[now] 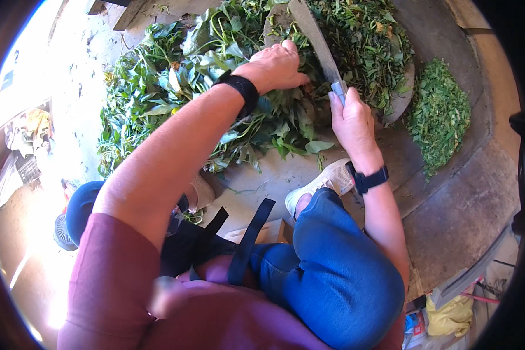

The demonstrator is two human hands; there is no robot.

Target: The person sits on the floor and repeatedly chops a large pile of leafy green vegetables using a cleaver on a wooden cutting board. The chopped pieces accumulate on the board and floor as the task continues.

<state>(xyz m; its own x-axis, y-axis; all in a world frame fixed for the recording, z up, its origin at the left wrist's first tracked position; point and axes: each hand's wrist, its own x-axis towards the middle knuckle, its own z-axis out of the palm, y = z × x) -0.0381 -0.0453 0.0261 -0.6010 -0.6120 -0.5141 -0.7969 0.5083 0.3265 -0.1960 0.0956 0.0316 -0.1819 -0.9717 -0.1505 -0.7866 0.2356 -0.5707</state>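
My right hand (354,120) grips the handle of a broad-bladed chopping knife (317,37), its blade angled up and to the left over the greens. My left hand (278,65) is closed over the bunched leafy vines (227,48), just left of the blade; its fingers are partly hidden. The leafy vines spread in a large uncut heap to the left. Dark chopped greens (372,52) cover much of a round chopping board (403,98), whose edge shows at the right. Both wrists wear black bands.
A separate pile of finely chopped greens (439,116) lies on the concrete floor (455,197) at right. A light shoe (319,183) is close below the board. A wooden piece (267,232) lies under my legs. A yellow bag (450,315) is at lower right.
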